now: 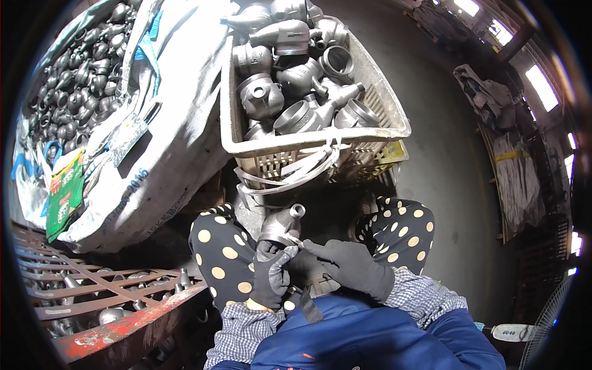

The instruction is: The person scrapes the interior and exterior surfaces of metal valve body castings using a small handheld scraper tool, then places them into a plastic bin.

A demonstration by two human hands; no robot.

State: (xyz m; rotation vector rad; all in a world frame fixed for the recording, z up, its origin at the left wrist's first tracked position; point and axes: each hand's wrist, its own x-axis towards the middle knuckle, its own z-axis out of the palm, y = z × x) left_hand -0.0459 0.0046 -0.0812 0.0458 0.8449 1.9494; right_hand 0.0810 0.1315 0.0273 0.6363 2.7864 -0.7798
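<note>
One grey metal fitting (pixel 279 227) sits in the left grip (pixel 271 274), its fingers closed around the lower end. The right grip (pixel 353 265) extends an index finger toward that end; pinching cannot be confirmed. A crate (pixel 265 147) stands ahead of both grips. Apparent step: rim work; the next move calls for a steady left hold.

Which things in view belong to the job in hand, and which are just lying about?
In the job:
metal casting, held in the left hand
right hand, beside it
probably the basket of similar castings

Apparently lying about:
green packet against the white sack
fan, right edge
</note>
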